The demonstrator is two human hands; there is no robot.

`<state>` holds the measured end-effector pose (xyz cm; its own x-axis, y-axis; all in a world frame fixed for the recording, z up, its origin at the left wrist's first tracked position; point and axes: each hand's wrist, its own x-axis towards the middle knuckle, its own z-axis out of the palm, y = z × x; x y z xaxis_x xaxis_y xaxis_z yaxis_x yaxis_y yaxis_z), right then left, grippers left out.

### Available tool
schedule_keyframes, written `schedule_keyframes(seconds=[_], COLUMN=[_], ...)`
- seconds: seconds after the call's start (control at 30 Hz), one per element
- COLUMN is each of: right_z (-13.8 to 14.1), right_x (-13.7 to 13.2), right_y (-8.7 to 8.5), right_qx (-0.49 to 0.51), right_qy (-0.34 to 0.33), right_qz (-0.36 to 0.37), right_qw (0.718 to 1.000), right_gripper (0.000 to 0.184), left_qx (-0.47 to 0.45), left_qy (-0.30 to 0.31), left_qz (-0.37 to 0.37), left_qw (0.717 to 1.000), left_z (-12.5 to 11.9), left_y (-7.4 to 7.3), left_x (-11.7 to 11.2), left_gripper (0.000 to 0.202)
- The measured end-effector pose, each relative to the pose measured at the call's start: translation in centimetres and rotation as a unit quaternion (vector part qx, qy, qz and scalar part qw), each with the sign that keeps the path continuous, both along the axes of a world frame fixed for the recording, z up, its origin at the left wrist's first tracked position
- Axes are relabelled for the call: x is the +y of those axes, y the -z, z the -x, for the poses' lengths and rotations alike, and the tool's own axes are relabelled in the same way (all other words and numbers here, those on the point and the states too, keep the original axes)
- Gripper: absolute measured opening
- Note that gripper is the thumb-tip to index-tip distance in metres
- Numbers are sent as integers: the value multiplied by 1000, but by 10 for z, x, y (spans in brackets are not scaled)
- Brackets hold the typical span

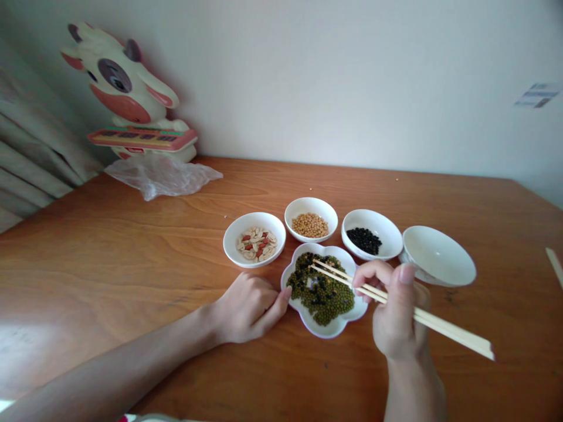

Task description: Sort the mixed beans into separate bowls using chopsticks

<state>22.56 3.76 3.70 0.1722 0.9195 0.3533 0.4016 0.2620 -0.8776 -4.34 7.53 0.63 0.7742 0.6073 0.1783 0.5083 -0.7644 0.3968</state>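
Note:
A white flower-shaped dish [307, 316] holds green mung beans [328, 308] mixed with black beans and a few yellow soybeans. My left hand [248, 308] rests curled on the table at the dish's left side, its thumb on the rim. In my right hand [402, 310] is a pair of light chopsticks [455, 334], their tips low over the beans in the upper part of the dish. Whether the tips pinch a bean is too small to tell. Behind the dish stand white bowls of peanuts [257, 243], soybeans [310, 225] and black beans [364, 240].
A white bowl [440, 258] with nothing visible inside stands at the right of the row. Crumpled clear plastic [165, 176] lies at the back left before a cow-shaped toy keyboard [141, 138]. A pale stick [555, 266] shows at the right edge. The wall [329, 88] borders the table's back.

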Motion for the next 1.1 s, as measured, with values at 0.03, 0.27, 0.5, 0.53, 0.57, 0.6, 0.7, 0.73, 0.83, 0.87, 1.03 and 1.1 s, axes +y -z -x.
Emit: schedule_keyframes(seconds=[0.03,0.27,0.5,0.53,0.57,0.6,0.7,0.73,0.83,0.87,1.03,1.1], right_z=[0,5,3,2,2,3,7,9,13,14,12,9], right_x=[0,0,1,1,1,0,-2,-3,-4,-4,-3,-2], right_y=[0,-5,-2,-2,-3,-3,-7,-8,-11,-12,-12,-9], right_qx=[-1,-15,1,2,2,2,3,4,3,1,-10,-14], right_qy=[4,16,20,13,4,-1,8,16,24,25,46,31], right_qz=[0,-4,-10,-5,-1,5,17,19,13,10,-1,-8], right_qw=[1000,1000,1000,1000,1000,1000,1000,1000,1000,1000,999,999], right_gripper=[80,80,82,82,82,82,81,81,80,80,81,82], left_qx=[-3,-11,-14,-14,-13,-12,-10,-9,-10,-11,-12,-12], left_qy=[1,-1,-3,-2,-2,-3,-3,-4,-2,-1,2,0], left_qz=[0,2,5,7,8,10,13,13,14,15,17,19], left_qw=[1000,1000,1000,1000,1000,1000,1000,1000,1000,1000,1000,1000], left_z=[0,-1,0,0,0,0,-1,-1,0,0,1,0], left_y=[0,-2,0,-1,-1,-1,-1,-1,-1,-1,0,0], left_x=[0,0,-1,0,0,0,0,0,0,0,0,0], left_gripper=[55,58,58,58,58,58,57,57,56,56,56,55])
